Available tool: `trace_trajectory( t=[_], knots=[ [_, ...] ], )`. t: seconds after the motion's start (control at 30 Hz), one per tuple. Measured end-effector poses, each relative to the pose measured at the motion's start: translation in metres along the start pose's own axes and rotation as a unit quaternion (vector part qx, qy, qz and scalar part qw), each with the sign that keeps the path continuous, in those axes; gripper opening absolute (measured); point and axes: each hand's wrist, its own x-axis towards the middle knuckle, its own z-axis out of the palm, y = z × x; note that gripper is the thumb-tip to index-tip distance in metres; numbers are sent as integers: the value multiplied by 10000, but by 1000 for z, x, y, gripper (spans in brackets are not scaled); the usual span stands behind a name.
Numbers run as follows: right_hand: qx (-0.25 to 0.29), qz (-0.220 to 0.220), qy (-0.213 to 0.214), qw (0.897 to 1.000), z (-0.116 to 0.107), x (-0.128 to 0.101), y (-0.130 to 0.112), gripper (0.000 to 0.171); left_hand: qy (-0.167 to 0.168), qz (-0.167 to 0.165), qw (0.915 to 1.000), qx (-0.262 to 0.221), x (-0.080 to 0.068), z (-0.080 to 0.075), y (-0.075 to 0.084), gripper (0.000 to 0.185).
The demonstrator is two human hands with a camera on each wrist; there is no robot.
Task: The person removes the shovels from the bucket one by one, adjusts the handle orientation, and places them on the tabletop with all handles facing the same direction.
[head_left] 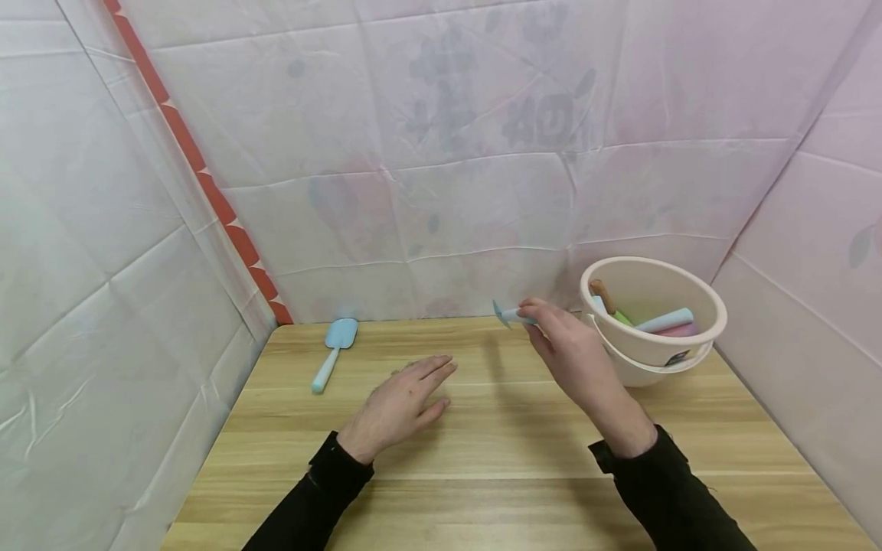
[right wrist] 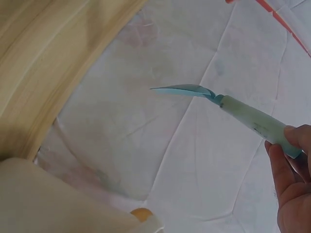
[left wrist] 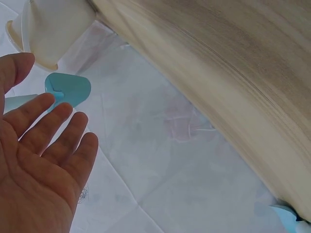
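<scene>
My right hand (head_left: 568, 348) grips a small trowel (right wrist: 252, 119) by the end of its pale green handle, beside the bucket's left side. The trowel's curved blue blade points left and stands above the back of the table; the left wrist view shows its blade (left wrist: 73, 90) broad and rounded. Palm down over the middle of the table, my left hand (head_left: 406, 402) has its fingers spread and holds nothing. A light blue shovel (head_left: 338, 344) lies near the table's back left corner, its handle toward me.
The cream bucket (head_left: 641, 352) at the back right holds several tools, among them a pale blue handle (head_left: 664, 320) and a brown one (head_left: 601, 295). White sheeting (head_left: 482, 214) walls the wooden table (head_left: 475, 467) at the back and both sides.
</scene>
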Motion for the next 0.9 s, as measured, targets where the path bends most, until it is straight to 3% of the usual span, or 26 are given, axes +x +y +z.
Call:
trace_trajectory(
  t=[0.2,0.5,0.9],
  knots=[
    [42,-51,-43,10000,6,-3,-7,40,35,-86,9998,-152,0,1,-1,65],
    [308,31,-429,9986,16,-9,-13,37,145,-179,9995,-202,1,3,-3,66],
    [520,-351,-385,9973,30,-11,-22,39,306,-256,9988,-273,2,4,-4,67]
  ],
)
